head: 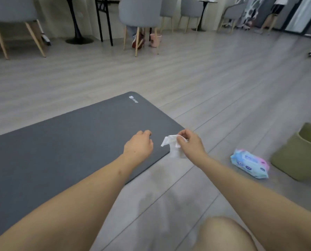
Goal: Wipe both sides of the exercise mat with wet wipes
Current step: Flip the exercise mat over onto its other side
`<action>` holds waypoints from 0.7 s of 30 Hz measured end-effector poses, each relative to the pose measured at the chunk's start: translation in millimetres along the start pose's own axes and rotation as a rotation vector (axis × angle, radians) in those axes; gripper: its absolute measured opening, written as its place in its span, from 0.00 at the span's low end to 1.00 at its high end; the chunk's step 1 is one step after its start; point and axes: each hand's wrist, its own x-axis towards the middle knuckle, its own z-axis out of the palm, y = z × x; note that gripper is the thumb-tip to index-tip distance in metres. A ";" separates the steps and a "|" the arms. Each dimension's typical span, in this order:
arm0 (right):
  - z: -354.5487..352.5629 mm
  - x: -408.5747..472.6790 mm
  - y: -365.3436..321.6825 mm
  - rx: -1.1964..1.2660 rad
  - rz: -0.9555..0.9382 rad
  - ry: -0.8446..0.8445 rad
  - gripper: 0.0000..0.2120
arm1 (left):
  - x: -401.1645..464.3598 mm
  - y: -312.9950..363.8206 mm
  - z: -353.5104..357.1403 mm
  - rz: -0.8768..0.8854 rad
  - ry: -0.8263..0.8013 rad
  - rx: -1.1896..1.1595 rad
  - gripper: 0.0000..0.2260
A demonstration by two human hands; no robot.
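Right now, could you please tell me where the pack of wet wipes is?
In the head view, the pack of wet wipes lies on the floor at the right, between the mat's near corner and the olive bin.

A dark grey exercise mat lies flat on the floor. The right hand pinches a crumpled white wet wipe above the mat's near corner — the left hand, fingers loosely curled, hovers beside it. A wipes pack lies just beside a green basket.
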 end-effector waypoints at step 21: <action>-174.1 5.2 393.8 -0.052 0.426 0.362 0.08 | 60.1 253.5 319.1 0.362 -0.400 0.246 0.20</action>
